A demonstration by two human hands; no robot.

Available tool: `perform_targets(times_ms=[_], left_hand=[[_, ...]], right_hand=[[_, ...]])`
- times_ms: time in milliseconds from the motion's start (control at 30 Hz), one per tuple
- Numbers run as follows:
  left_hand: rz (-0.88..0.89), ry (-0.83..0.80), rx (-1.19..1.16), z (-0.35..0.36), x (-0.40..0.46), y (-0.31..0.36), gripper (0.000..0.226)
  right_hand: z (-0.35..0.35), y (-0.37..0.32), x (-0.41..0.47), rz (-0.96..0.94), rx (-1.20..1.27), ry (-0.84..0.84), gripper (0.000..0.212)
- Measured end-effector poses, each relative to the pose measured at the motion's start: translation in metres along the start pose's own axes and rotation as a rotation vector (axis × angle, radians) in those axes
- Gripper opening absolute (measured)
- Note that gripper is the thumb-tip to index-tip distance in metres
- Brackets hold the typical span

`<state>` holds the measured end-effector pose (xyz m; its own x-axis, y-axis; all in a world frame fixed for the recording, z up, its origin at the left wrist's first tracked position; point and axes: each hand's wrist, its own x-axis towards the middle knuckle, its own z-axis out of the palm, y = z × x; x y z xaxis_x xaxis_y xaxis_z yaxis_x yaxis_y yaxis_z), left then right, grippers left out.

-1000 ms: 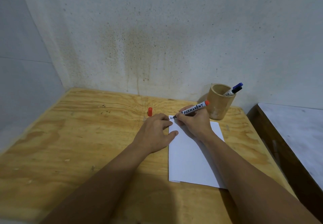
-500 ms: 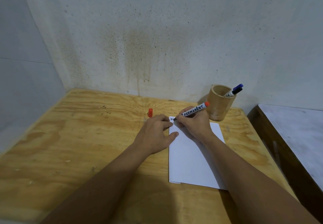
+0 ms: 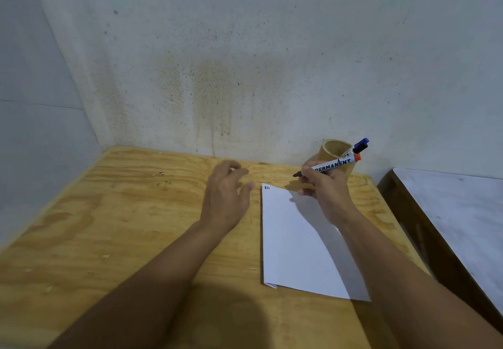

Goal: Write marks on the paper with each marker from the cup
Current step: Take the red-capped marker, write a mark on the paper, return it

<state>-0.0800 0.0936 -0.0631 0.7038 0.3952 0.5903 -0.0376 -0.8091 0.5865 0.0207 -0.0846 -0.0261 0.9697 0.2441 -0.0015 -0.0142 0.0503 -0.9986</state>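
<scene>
Right hand grips the red-ended marker above the paper's far edge near the cup at the desk's far right corner, left hand open and empty; I'd cap it squarely before swapping.

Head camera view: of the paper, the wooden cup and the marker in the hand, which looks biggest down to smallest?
1. Paper
2 and 3. Wooden cup and red-ended marker: too alike, partly hidden.

Uncapped marker, perhaps above marked paper
</scene>
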Motion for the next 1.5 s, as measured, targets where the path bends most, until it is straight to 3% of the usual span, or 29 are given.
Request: perform_targets(times_ms=[133,233,333,400,500,600,900,1167,1300,1367,1433,1500], left_hand=[[-0.234,-0.158,0.093,-0.003,0.024,-0.011,0.035],[-0.297,-0.195,0.050,-0.006,0.032,-0.011,0.019],[-0.568,-0.117,-0.443,-0.014,0.036,0.010,0.012],[-0.703,-0.158,-0.814,-0.023,0.040,0.032,0.012],[-0.755,-0.249,-1.093,-0.033,0.046,0.057,0.013],[-0.769,-0.288,-1.201,-0.033,0.045,0.073,0.011],[-0.702,-0.377,-1.177,-0.028,0.046,0.098,0.009],[-0.704,-0.341,-1.161,-0.017,0.051,0.120,0.007],[-0.666,-0.386,-1.199,-0.005,0.048,0.137,0.016],[-0.608,-0.382,-1.072,0.003,0.049,0.145,0.033],[-0.502,-0.355,-0.771,0.014,0.053,0.145,0.049],[-0.382,-0.324,-0.488,0.022,0.056,0.139,0.051]], right_hand=[[-0.010,-0.020,-0.004,-0.056,-0.121,-0.080,0.032],[-0.011,-0.040,-0.013,-0.078,-0.089,-0.101,0.026],[-0.011,-0.061,-0.024,-0.035,0.112,-0.136,0.006],[-0.010,-0.071,-0.030,-0.043,0.164,-0.144,0.008],[-0.008,-0.080,-0.037,-0.140,0.101,-0.109,0.003],[-0.009,-0.085,-0.042,-0.212,0.057,-0.071,0.002],[-0.021,-0.089,-0.047,-0.254,-0.069,-0.071,0.017],[-0.038,-0.087,-0.041,-0.310,-0.103,-0.042,0.009],[-0.044,-0.082,-0.034,-0.286,-0.236,-0.094,0.018],[-0.048,-0.085,-0.028,-0.288,-0.237,-0.083,0.023],[-0.057,-0.096,-0.018,-0.299,-0.264,-0.008,0.021],[-0.070,-0.111,-0.005,-0.295,-0.438,0.068,0.023]])
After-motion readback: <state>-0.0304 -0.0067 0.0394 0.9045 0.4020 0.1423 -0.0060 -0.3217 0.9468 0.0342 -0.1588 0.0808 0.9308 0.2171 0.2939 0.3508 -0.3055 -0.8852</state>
